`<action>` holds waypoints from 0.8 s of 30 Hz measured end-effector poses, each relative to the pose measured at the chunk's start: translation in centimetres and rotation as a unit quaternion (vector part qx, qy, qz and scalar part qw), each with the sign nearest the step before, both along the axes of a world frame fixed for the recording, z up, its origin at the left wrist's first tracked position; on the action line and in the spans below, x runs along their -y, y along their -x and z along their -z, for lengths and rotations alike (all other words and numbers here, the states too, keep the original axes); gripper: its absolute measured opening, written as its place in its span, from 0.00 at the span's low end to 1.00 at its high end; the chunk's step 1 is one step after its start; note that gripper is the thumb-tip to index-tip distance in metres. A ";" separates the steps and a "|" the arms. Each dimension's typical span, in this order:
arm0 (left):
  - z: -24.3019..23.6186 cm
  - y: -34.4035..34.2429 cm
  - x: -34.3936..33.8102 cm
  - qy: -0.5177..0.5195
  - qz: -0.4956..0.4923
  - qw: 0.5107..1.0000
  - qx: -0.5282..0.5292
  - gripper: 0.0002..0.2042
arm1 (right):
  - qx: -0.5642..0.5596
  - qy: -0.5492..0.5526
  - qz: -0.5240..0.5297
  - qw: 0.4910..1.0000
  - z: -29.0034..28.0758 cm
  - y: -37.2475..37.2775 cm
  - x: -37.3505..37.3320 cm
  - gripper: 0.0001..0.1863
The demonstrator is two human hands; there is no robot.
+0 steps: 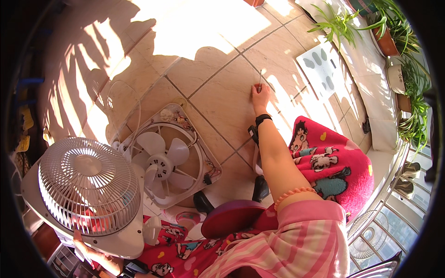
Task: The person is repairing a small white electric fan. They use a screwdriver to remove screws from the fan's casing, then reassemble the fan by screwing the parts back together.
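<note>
My right hand (pixel 259 95) reaches out over the tiled floor, fingers closed round a slim tool with a thin metal shaft (pixel 261 75), probably a screwdriver. At lower left, my left hand (pixel 83 248) grips the edge of a white fan housing (pixel 132 248) with a round slatted grille (pixel 88 178); part of that hand is hidden beneath it. Between my hands lies an opened square fan body (pixel 206 164) with exposed white blades (pixel 178 153), wiring and a loose cable. My knees are under red patterned fleece (pixel 324 153), beside a round purple seat (pixel 232 213).
Potted plants (pixel 387 39) line a white ledge (pixel 361 83) on the right. A white sheet with dark cut-out-like shapes (pixel 315 67) lies on the sunlit tiles (pixel 213 88). Shoes (pixel 403 180) and another round grille (pixel 368 231) are by the barred window at lower right.
</note>
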State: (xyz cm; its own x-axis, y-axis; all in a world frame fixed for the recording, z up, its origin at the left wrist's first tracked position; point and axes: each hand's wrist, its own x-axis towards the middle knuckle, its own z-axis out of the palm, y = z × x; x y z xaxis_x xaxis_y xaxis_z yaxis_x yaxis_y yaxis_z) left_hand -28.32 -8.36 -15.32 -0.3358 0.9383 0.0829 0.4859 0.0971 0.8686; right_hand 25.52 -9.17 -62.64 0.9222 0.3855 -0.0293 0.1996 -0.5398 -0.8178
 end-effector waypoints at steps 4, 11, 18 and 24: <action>0.1 0.7 0.4 -0.011 0.024 0.996 -0.085 0.29 | 0.005 0.045 -0.026 0.999 -0.5 -0.2 -0.3 0.08; -0.8 -1.3 -1.1 0.024 -0.106 0.990 0.092 0.30 | -0.077 -0.055 0.022 0.995 -0.3 0.4 -1.7 0.07; -1.2 -3.9 -2.4 0.053 -0.190 0.966 0.165 0.32 | -0.318 -0.187 -0.080 0.926 -2.6 3.6 -5.7 0.10; -1.9 -5.4 -2.2 0.067 -0.273 0.947 0.155 0.33 | -0.436 -0.306 -0.150 0.833 -4.5 5.5 -8.6 0.12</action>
